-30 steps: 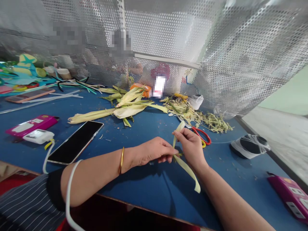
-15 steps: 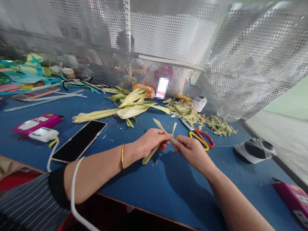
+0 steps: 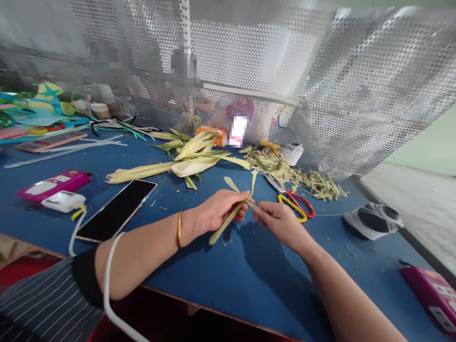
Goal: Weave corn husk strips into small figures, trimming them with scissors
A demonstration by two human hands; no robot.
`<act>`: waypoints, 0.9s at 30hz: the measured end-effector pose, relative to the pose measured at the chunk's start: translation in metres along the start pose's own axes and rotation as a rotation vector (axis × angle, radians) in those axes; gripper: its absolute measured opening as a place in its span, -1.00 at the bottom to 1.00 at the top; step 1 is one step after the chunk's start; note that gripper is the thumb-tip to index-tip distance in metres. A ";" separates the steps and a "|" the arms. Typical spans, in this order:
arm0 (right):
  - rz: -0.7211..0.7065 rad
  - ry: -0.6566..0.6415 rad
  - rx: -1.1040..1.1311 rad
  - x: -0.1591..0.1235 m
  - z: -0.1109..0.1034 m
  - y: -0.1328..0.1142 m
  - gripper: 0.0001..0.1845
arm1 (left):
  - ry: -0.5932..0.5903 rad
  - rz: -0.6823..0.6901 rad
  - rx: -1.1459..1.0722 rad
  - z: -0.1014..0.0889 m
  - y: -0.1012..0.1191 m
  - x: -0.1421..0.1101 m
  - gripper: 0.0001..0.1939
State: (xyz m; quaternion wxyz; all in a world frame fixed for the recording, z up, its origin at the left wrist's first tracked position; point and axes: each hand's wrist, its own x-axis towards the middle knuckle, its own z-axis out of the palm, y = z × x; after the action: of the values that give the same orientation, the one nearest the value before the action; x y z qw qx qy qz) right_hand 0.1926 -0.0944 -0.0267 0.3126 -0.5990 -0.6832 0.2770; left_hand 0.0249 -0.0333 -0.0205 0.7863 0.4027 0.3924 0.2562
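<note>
Pale green corn husk strips (image 3: 228,223) cross between my hands above the blue table. My left hand (image 3: 223,209), with a gold bangle at the wrist, pinches the strips where they cross; one end slants down below the fingers and two ends stick up. The fingers of my right hand (image 3: 276,219) are closed on a thin twisted end at the right of the crossing. Just beyond the right hand lie scissors (image 3: 295,204) with red and yellow handles. Farther back is a heap of whole corn husks (image 3: 194,161).
Husk scraps (image 3: 278,166) are piled at the back right, before a perforated screen (image 3: 245,57). A thread spool (image 3: 372,221) lies at right, near a magenta power strip (image 3: 429,294). A black phone (image 3: 116,209) and another magenta box (image 3: 53,185) are at left. A white cable (image 3: 109,289) loops over my left arm.
The long hanging strip has swung from the right side to the lower left of my left hand. My right hand has dropped from the upper strip to the twisted end and pulled slightly apart.
</note>
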 end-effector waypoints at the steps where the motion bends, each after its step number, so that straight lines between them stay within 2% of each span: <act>1: 0.024 0.034 0.046 0.001 0.001 0.001 -0.54 | -0.016 -0.014 -0.014 -0.001 0.001 -0.001 -0.70; 3: 0.061 0.121 0.172 0.003 0.002 0.002 -0.49 | -0.035 -0.031 -0.009 -0.001 0.002 -0.002 -0.62; 6: 0.132 0.210 0.448 0.004 0.002 0.002 -0.50 | -0.092 -0.023 0.070 0.002 0.000 -0.006 -0.61; 9: 0.220 0.179 0.675 0.004 0.003 0.001 -0.58 | -0.137 -0.009 0.166 0.004 -0.004 -0.008 -0.62; 13: 0.249 0.162 0.745 0.003 0.008 0.000 -0.63 | -0.135 -0.021 0.229 0.005 -0.009 -0.007 -0.69; 18: 0.175 0.333 0.714 0.003 0.018 0.003 -0.64 | -0.141 0.024 0.243 0.006 -0.010 -0.006 -0.79; 21: 0.156 0.391 0.658 0.004 0.020 0.004 -0.68 | -0.143 0.028 0.248 0.006 -0.009 -0.007 -0.80; 24: 0.116 0.456 0.374 0.003 0.013 0.004 -0.70 | -0.108 0.015 0.203 0.005 -0.006 -0.009 -0.78; 27: -0.065 0.650 -0.080 -0.002 0.003 0.001 -0.75 | -0.084 0.012 0.130 0.003 -0.002 -0.009 -0.71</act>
State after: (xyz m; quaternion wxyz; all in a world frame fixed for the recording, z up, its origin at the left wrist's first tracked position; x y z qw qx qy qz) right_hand 0.1914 -0.0960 -0.0293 0.4994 -0.6456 -0.5767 0.0341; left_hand 0.0230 -0.0421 -0.0177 0.7727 0.4656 0.3726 0.2176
